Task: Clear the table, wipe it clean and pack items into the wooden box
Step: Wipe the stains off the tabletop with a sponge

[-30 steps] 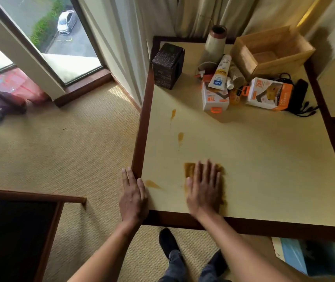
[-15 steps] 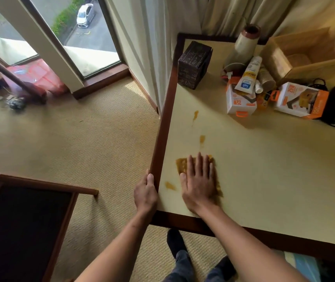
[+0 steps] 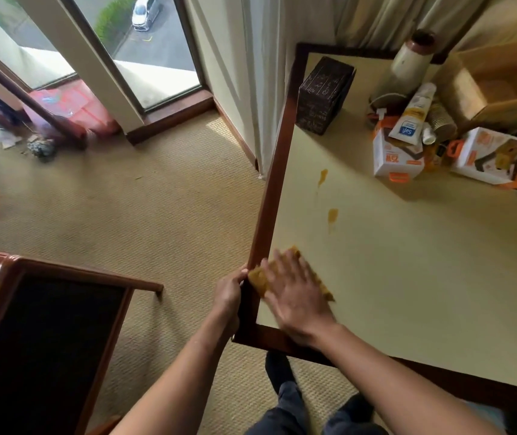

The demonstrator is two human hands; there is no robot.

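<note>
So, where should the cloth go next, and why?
Probably slide the yellow cloth forward over the nearer orange stain; it and the farther stain lie unwiped ahead, the right hand presses flat on the cloth, the left hand grips the table rim.

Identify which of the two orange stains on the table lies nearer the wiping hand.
The near stain, just ahead of the right hand; the far stain lies beyond it.

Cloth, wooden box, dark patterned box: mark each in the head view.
cloth (image 3: pixel 258 278), head view, exposed left corner.
wooden box (image 3: pixel 465 89), head view, lit outer wall.
dark patterned box (image 3: pixel 326 92), head view, near side face.
</note>
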